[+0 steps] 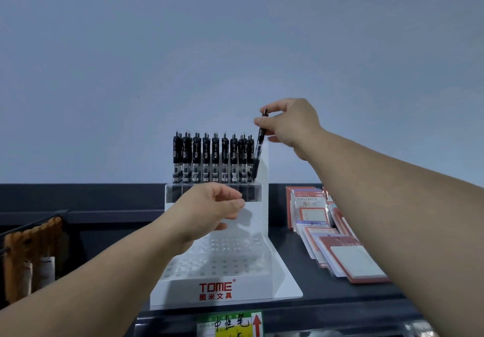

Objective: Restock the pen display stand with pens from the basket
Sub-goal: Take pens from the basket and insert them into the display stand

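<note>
Black pen [259, 144] pinched by right hand [290, 124], tip hidden in stand [222, 288]; left hand [209, 205] curled, seemingly empty.

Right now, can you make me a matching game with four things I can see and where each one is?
1 right hand
2 left hand
3 card packs
4 yellow label

A in front of the stand, at its clear tier
B lying right of the stand
C pinching a black pen
D on the shelf edge below

Pairs: 1-C, 2-A, 3-B, 4-D
</note>
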